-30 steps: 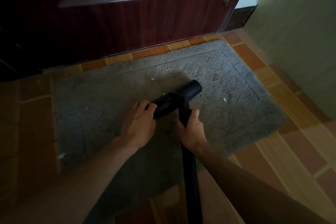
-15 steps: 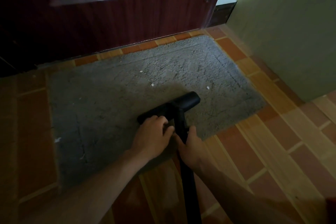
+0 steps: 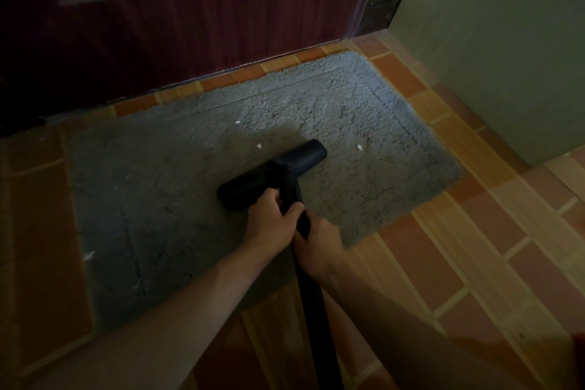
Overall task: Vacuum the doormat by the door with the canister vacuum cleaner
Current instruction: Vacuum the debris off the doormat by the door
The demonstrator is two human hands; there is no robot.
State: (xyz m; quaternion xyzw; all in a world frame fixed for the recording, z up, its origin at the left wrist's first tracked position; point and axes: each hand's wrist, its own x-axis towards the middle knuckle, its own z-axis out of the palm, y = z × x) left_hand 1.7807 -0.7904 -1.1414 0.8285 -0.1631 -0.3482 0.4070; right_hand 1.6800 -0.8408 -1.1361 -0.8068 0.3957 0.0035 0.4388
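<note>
A grey shaggy doormat (image 3: 177,199) lies on the tiled floor in front of a dark red door (image 3: 177,28). The black vacuum nozzle (image 3: 272,174) rests across the mat's middle, joined to a black wand (image 3: 313,304) that runs down toward me. My left hand (image 3: 269,220) grips the wand right behind the nozzle. Just below it, my right hand (image 3: 319,245) is closed around the wand. Small white crumbs (image 3: 359,146) dot the mat beyond and beside the nozzle. The canister itself is out of view.
A pale green wall (image 3: 493,51) stands close on the right, its corner near the mat's right end. Orange and tan floor tiles (image 3: 459,263) surround the mat. The door's lower edge runs along the mat's far side.
The nozzle and both hands have drawn back toward me over the mat. My left hand slid from the nozzle body to the wand joint. The view has pulled back.
</note>
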